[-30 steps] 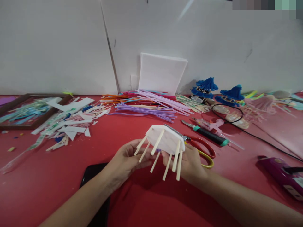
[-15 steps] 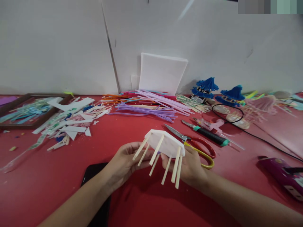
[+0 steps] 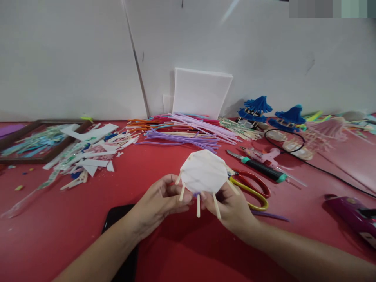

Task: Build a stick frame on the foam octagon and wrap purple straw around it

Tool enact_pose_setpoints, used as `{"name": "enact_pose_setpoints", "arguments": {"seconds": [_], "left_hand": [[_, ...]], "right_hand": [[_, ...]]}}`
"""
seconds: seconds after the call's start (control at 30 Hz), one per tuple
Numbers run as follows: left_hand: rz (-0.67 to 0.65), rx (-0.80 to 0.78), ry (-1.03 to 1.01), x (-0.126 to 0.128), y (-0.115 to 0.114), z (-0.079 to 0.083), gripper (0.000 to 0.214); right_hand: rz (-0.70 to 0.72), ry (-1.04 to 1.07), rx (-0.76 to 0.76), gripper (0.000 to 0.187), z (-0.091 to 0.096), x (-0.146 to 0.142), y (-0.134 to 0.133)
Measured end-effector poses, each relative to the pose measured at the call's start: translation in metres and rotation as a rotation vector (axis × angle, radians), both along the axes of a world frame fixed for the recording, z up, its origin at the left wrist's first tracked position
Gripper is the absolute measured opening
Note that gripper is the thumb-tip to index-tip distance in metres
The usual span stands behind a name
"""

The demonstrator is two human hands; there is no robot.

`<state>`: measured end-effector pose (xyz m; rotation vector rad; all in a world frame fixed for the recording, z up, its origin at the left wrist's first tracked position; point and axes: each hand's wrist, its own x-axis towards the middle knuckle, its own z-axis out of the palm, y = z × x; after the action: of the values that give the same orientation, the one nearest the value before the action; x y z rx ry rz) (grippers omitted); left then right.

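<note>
Grasps a white octagonal plate [image 3: 204,171] with pale sticks [image 3: 198,207] along its edge at centre frame, between curled left hand [image 3: 163,199] and curled right hand [image 3: 233,203]. Has red-and-yellow scissors [image 3: 246,188] just beside right hand, right of centre, and a black phone [image 3: 117,214] partly behind left forearm, lower left of centre.

The panel [image 3: 204,172] is white, its sticks [image 3: 198,207] pale cream, the tabletop [image 3: 164,258] red.
</note>
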<state>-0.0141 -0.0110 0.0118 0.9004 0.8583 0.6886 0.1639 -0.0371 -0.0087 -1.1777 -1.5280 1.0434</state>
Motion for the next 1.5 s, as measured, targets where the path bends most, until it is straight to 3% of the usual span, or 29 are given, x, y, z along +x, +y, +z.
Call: {"name": "enact_pose_setpoints", "arguments": {"seconds": [0.17, 0.27, 0.77, 0.9, 1.13, 1.27, 1.5], "left_hand": [[0.008, 0.225, 0.068, 0.002, -0.002, 0.000, 0.031], [0.010, 0.270, 0.071, 0.003, -0.003, 0.002, 0.031], [-0.020, 0.226, 0.054, 0.002, 0.000, -0.002, 0.035], [-0.015, 0.254, 0.065, 0.003, -0.003, 0.001, 0.032], [-0.021, 0.384, 0.051, 0.005, -0.007, 0.000, 0.027], [-0.011, 0.394, 0.082, 0.008, -0.008, 0.002, 0.023], [-0.019, 0.452, 0.200, 0.008, -0.011, 0.004, 0.016]], "right_hand": [[0.069, 0.326, -0.384, 0.026, -0.001, -0.006, -0.003], [0.060, 0.444, -0.507, 0.024, 0.000, -0.008, -0.004], [0.027, 0.546, -0.587, 0.020, 0.000, -0.012, -0.006], [0.029, 0.523, -0.552, 0.023, -0.002, -0.011, -0.006], [0.037, 0.365, -0.339, 0.034, 0.000, -0.011, -0.006], [0.059, 0.302, -0.174, 0.024, 0.003, -0.014, -0.008], [0.025, 0.052, 0.020, 0.014, -0.014, -0.009, -0.014]]}}
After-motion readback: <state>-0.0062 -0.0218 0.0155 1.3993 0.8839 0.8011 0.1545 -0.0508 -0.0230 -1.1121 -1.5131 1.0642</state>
